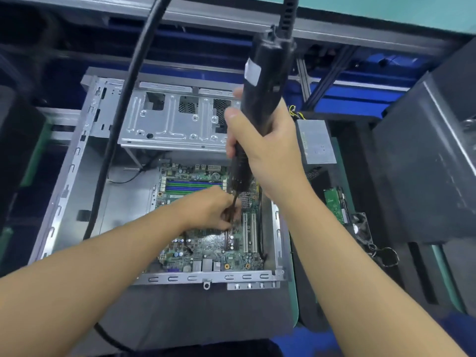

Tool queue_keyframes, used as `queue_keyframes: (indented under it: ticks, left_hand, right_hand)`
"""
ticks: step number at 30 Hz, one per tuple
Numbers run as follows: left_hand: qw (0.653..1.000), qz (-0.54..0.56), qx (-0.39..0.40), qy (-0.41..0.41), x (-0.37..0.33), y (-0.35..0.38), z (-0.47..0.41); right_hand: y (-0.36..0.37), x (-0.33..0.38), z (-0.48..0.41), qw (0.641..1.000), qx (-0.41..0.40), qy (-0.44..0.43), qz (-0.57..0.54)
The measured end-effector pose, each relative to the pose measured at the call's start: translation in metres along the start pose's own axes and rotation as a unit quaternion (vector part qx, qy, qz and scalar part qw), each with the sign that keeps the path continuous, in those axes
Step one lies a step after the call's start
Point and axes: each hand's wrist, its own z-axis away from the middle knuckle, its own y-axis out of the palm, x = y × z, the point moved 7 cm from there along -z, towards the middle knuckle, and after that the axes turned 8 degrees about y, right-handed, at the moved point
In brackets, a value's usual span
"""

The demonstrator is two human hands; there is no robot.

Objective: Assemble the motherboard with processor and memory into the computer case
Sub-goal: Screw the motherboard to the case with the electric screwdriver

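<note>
Right grip: the right hand (268, 150) is wrapped fully round the lower barrel of the black cylindrical electric screwdriver (265, 73), with the thumb lying along the side.
Left grip: the left hand (213, 211) has its fingers bunched in a pinch round the low end of the slim dark metal bit (234, 204). Whether a screw sits under the fingertips is hidden.
Task's thing: the green printed motherboard (211, 243) lies flat on the floor of the grey sheet-metal computer case (64, 191). It is straight below both grips, and the left pinch is down at its surface.
Tool axis: the screwdriver runs from up and beyond the right grip down to the left pinch, and it leans rather than standing plumb.
Board axis: the long side runs away from the person. The blue and green memory slots (193, 185) lie just beyond the pinch, and the white expansion slots (248, 235) are just to its right.
Nearer hand: the left is at the board. The right is well above it.
Step, as judged: seating the bit for a mounting screw mid-board.
Next move calls for: bringing the barrel upright over the pinch, then pressing straight down.
Risk: a leaning bit could skid onto the slots beside it.
Outside the grips: a grey metal power supply box (315, 140) sits right of the right grip, beyond the case wall. A thick black hanging cable (121, 104) is left of both.
</note>
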Motion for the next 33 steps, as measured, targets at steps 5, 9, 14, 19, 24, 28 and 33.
queue_keyframes:
  ticks: [5,9,14,19,24,28,33]
  left_hand:
    - [0.99,-0.067,-0.106,-0.06,0.015,-0.031,-0.008]
    - [0.998,-0.01,-0.057,-0.008,0.005,-0.013,-0.006]
    - [0.999,-0.032,0.0,0.015,0.003,0.013,-0.005]
    - [0.991,-0.019,-0.126,-0.046,0.028,-0.026,-0.008]
    - [0.987,-0.045,-0.144,-0.046,0.037,-0.039,-0.019]
    - [0.992,-0.064,-0.111,-0.02,0.033,-0.031,-0.027]
    - [0.995,-0.068,-0.08,0.006,0.025,-0.03,-0.028]
  right_hand:
    - [0.002,0.026,-0.014,0.999,0.014,-0.043,0.012]
    - [0.004,0.017,-0.011,0.999,0.02,-0.031,0.015]
    - [0.001,-0.009,0.006,0.999,0.031,-0.004,0.014]
    - [0.005,0.017,-0.013,0.997,0.039,-0.06,0.018]
    - [0.007,0.024,-0.028,0.995,0.045,-0.078,0.039]
    - [0.003,0.018,-0.033,0.996,0.037,-0.066,0.05]
    - [-0.002,0.016,-0.033,0.996,0.026,-0.062,0.05]
